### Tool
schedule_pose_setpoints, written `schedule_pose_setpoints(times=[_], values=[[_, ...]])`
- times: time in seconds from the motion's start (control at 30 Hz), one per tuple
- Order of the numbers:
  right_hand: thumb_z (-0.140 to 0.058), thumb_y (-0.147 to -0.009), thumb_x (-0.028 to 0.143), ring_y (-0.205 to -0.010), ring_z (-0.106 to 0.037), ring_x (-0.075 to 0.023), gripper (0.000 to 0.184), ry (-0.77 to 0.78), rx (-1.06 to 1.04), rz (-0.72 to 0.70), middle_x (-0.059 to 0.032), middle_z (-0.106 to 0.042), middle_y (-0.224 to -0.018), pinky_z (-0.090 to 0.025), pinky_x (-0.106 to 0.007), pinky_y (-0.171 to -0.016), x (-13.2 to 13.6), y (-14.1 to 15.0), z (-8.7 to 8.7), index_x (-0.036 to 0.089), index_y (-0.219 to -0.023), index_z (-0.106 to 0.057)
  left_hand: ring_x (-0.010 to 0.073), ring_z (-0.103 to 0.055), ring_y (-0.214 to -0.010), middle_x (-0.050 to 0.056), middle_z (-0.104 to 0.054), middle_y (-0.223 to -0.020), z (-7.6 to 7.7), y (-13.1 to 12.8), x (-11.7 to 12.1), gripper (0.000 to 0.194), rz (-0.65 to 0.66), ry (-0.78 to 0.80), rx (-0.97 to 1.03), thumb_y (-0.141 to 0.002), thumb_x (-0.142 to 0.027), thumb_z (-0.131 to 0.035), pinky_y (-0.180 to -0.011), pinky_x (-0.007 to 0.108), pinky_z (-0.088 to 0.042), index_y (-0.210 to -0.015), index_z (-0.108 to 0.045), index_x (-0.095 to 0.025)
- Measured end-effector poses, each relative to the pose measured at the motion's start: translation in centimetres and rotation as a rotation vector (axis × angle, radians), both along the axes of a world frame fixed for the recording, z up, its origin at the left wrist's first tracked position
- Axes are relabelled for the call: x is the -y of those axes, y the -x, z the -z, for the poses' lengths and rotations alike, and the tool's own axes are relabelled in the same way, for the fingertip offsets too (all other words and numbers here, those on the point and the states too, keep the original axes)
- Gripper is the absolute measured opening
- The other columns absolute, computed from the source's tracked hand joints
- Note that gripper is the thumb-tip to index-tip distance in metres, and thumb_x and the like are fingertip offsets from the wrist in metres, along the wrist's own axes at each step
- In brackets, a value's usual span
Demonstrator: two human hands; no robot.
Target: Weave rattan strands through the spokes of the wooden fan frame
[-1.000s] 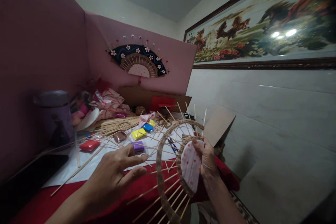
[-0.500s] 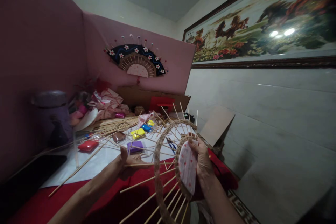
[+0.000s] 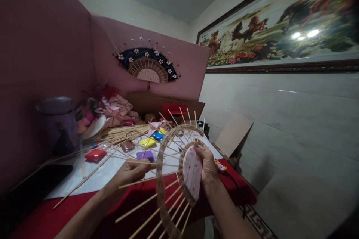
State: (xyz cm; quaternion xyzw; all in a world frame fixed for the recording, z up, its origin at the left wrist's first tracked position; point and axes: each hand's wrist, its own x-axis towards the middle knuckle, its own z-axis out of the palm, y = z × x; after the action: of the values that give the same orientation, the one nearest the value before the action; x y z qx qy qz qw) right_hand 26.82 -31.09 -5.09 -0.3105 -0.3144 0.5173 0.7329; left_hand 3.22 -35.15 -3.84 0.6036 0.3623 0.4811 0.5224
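In the head view, find the fan (image 3: 160, 179) above the red tabletop (image 3: 237, 187), gripped at its dotted cloth centre (image 3: 192, 171) by the right hand (image 3: 209, 165) and pinched at one stick (image 3: 152, 163) by the left hand (image 3: 130, 172). Probably light, springy; best held by that centre, sparing thin, snappable sticks (image 3: 136, 208). Bound in coarse, curved twine bands.

Fan frame (image 3: 160, 179) cut off by the edge at six o'clock; most fingers of the right hand (image 3: 208, 164) hidden behind the white pad (image 3: 192, 173); purple cup (image 3: 59, 129) blurred at nine; framed picture (image 3: 276, 30) cropped at two
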Motion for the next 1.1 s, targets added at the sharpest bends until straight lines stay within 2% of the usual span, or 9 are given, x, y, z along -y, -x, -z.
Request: schedule_pose_setpoints(times=[0.07,0.17,0.3,0.37,0.47,0.73,0.8,0.93,1.1], values=[[-0.073,-0.055,0.023,-0.06,-0.061,-0.0142,0.032,-0.009,-0.017,-0.02,0.0023,-0.066,-0.07,-0.05,-0.025,-0.057,-1.0,0.8,-0.6,0.018,-0.084,-0.06,0.0066,-0.022,-0.043,-0.003,-0.041,-0.044,-1.0,0.1,-0.4,0.03,-0.003,0.039,-0.028,-0.064,-0.042,-0.067,-0.043,0.023,-0.013,-0.07,-0.071,-0.013],[-0.071,-0.053,0.018,-0.057,-0.061,-0.0142,0.026,0.007,-0.132,-0.052,0.0028,-0.066,-0.066,-0.051,-0.026,-0.057,-2.9,2.4,-1.9,0.019,-0.076,-0.059,0.0059,-0.029,-0.043,-0.001,-0.051,-0.05,-2.5,0.3,-2.0,0.025,-0.105,0.033,0.085,-0.057,-0.034,-0.072,-0.042,0.022,-0.017,-0.071,-0.071,-0.013],[-0.069,-0.056,0.021,-0.048,-0.058,-0.0146,0.017,0.09,-0.186,-0.255,0.003,-0.063,-0.055,-0.05,-0.029,-0.051,-5.7,4.5,-3.4,0.018,-0.068,-0.057,0.0038,-0.028,-0.042,-0.004,-0.047,-0.046,-3.3,0.9,-5.0,0.015,-0.18,-0.08,0.14,-0.056,-0.026,-0.072,-0.041,0.02,-0.018,-0.064,-0.069,-0.014],[-0.069,-0.056,0.022,-0.046,-0.057,-0.0142,0.018,0.089,-0.182,-0.331,0.0032,-0.063,-0.054,-0.05,-0.029,-0.05,-7.0,5.2,-3.7,0.018,-0.069,-0.057,0.0037,-0.026,-0.042,-0.004,-0.047,-0.046,-3.1,1.2,-6.4,0.015,-0.167,-0.103,0.136,-0.058,-0.029,-0.07,-0.041,0.02,-0.017,-0.06,-0.069,-0.014],[-0.071,-0.055,0.023,-0.045,-0.056,-0.0129,0.021,0.065,-0.174,-0.339,0.0044,-0.061,-0.052,-0.049,-0.027,-0.048,-8.4,6.0,-3.3,0.018,-0.069,-0.057,0.004,-0.025,-0.041,-0.003,-0.048,-0.046,-2.2,1.6,-7.6,0.019,-0.169,-0.085,0.115,-0.06,-0.032,-0.069,-0.041,0.021,-0.016,-0.065,-0.071,-0.013],[-0.074,-0.052,0.023,-0.039,-0.051,-0.0101,0.027,0.047,-0.104,-0.266,0.0067,-0.059,-0.051,-0.045,-0.023,-0.044,-8.9,6.9,-0.8,0.019,-0.069,-0.054,0.0052,-0.034,-0.041,-0.004,-0.05,-0.045,0.0,1.3,-6.9,0.015,-0.2,0.084,0.203,-0.056,-0.021,-0.069,-0.042,0.02,-0.023,-0.07,-0.071,-0.015],[-0.073,-0.054,0.024,-0.04,-0.052,-0.0106,0.025,0.048,-0.09,-0.259,0.0064,-0.059,-0.051,-0.046,-0.024,-0.045,-8.8,7.1,-0.4,0.019,-0.069,-0.055,0.0053,-0.036,-0.04,-0.003,-0.051,-0.044,0.2,1.2,-6.9,0.015,-0.214,0.119,0.239,-0.055,-0.02,-0.07,-0.042,0.02,-0.024,-0.068,-0.071,-0.013],[-0.073,-0.054,0.024,-0.045,-0.055,-0.012,0.022,0.059,-0.105,-0.238,0.0059,-0.06,-0.052,-0.047,-0.026,-0.049,-8.8,7.3,-0.2,0.019,-0.069,-0.056,0.0077,-0.048,-0.048,0.001,-0.062,-0.057,0.1,0.9,-6.9,0.014,-0.238,0.158,0.295,-0.053,-0.019,-0.072,-0.047,0.02,-0.032,-0.065,-0.069,-0.011],[-0.073,-0.052,0.021,-0.049,-0.056,-0.0117,0.021,0.074,-0.182,-0.236,0.0056,-0.061,-0.054,-0.048,-0.025,-0.052,-8.8,7.4,-0.4,0.019,-0.067,-0.057,0.005,-0.046,-0.045,-0.002,-0.058,-0.054,-0.1,0.8,-6.7,0.014,-0.201,0.159,0.353,-0.051,-0.011,-0.07,-0.043,0.017,-0.031,-0.064,-0.065,-0.011]])
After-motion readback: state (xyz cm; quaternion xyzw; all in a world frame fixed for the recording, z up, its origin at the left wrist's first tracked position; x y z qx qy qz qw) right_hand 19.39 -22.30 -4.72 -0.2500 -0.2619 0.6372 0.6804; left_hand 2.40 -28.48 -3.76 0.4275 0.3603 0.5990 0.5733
